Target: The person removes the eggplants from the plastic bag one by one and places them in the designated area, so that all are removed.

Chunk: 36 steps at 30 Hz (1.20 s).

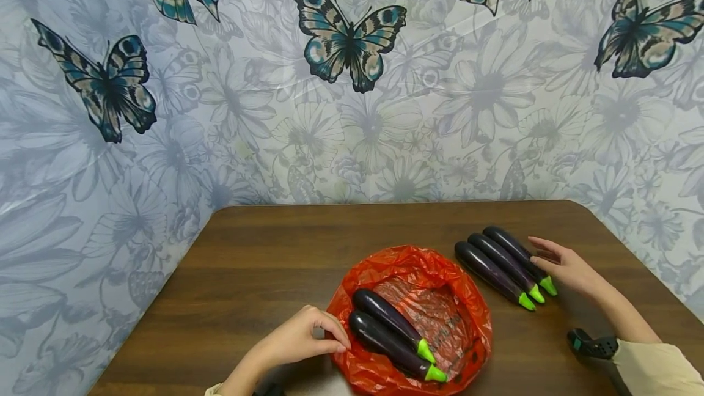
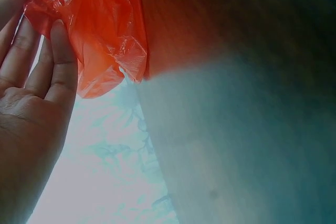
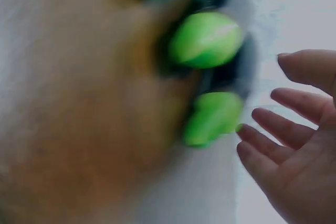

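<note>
Left hand point(image 1: 299, 341) rests on the brown counter point(image 1: 264, 261) at the left edge of the red plastic bag point(image 1: 440, 274), fingertips point(image 2: 59, 35) touching the crumpled plastic, fingers mostly straight; grip not closed round anything. Bag lies spread open near the front edge, two dark eggplants point(image 1: 393, 335) with green stems inside, side by side. Right hand point(image 1: 566, 269) is open, fingers relaxed, just beside the green stem ends of three eggplants point(image 1: 503, 264) lined up on the counter right of the bag; touching or not, cannot tell. Butterfly-print sheet point(image 1: 352, 109) behind.
</note>
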Each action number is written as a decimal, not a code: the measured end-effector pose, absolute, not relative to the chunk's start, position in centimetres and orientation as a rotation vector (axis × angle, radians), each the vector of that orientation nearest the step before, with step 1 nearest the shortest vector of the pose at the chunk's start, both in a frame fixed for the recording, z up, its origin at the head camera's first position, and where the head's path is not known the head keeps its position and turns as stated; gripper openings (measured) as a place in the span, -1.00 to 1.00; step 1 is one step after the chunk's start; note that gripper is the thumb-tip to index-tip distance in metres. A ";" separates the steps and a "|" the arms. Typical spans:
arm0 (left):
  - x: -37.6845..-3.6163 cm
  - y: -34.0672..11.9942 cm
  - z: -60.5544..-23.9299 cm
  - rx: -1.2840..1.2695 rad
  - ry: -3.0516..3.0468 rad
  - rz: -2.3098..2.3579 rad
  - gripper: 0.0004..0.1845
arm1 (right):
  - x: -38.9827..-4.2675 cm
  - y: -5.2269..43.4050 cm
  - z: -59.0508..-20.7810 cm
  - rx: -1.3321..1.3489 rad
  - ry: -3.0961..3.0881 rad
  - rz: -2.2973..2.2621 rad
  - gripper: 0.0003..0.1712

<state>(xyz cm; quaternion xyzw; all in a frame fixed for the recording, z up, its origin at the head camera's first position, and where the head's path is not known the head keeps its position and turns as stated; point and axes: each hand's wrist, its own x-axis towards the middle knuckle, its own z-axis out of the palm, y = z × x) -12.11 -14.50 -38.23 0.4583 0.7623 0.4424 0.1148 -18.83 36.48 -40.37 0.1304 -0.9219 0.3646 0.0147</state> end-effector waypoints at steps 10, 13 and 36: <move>-12.1 -14.4 -38.2 1.338 2.229 1.301 -0.91 | -15.8 32.1 -36.1 0.503 -2.758 1.052 -0.41; -12.0 -14.4 -38.3 1.333 2.214 1.309 -0.91 | -15.2 29.6 -35.3 0.579 -2.674 0.943 -0.46; -12.0 -14.4 -38.1 1.360 2.240 1.297 -0.92 | -11.5 15.0 -41.3 0.988 -2.828 1.078 -0.37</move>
